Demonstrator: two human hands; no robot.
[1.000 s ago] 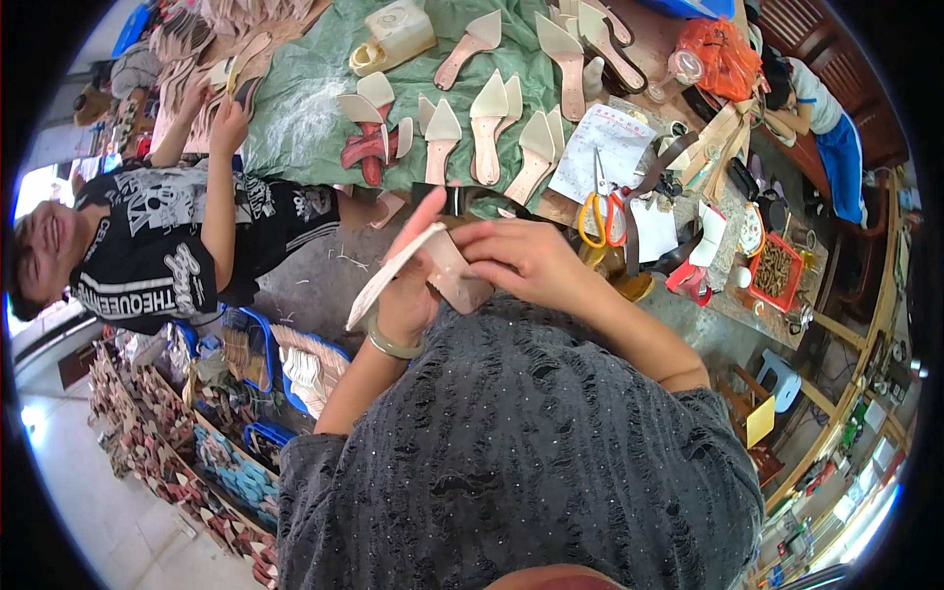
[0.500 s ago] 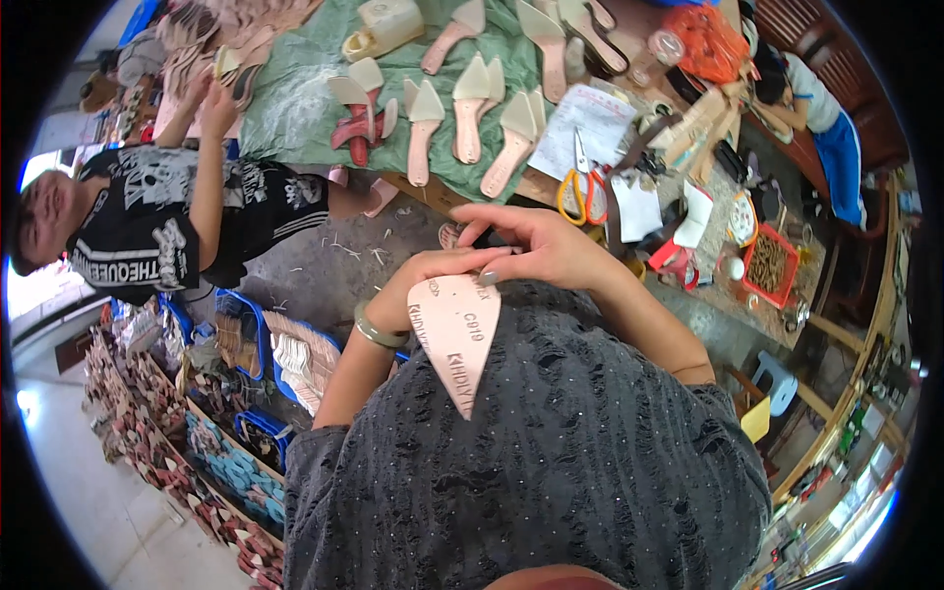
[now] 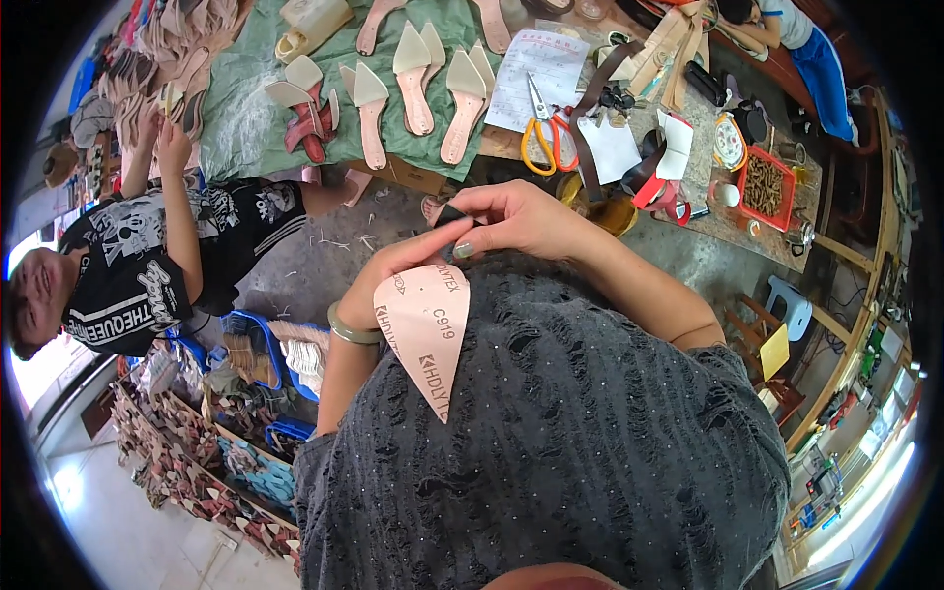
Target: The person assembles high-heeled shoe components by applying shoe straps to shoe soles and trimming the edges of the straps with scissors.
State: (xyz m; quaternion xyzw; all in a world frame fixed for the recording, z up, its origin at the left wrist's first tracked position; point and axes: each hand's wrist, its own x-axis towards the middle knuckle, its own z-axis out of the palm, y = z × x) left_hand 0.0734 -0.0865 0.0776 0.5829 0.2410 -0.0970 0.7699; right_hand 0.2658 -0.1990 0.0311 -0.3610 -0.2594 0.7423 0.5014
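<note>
A pale pink pointed shoe insole (image 3: 421, 329) lies against my dark shirt, its tip toward me and its far part hidden under my hands. My left hand (image 3: 398, 258), with a jade-coloured bangle at the wrist, is closed round its far end. My right hand (image 3: 511, 218) meets the left fingertips, its fingers bent in a pinch on a small black piece (image 3: 449, 215). Whether that black piece is joined to the insole cannot be made out. Beyond the hands, several pink insoles with cream pointed toe pieces (image 3: 414, 84) rest on a green sheet (image 3: 231, 118).
Orange-handled scissors (image 3: 540, 133) lie by a written paper (image 3: 531, 74) on the bench. To the right stands a red basket (image 3: 766, 189) of small brown pieces. A co-worker (image 3: 138, 246) is at the left, near blue crates (image 3: 258, 344). A blue-white stool (image 3: 790, 307) stands right.
My view has shifted, so the bench sits higher and further left. The black piece now shows between my fingertips, and the right fingers have bent closer in.
</note>
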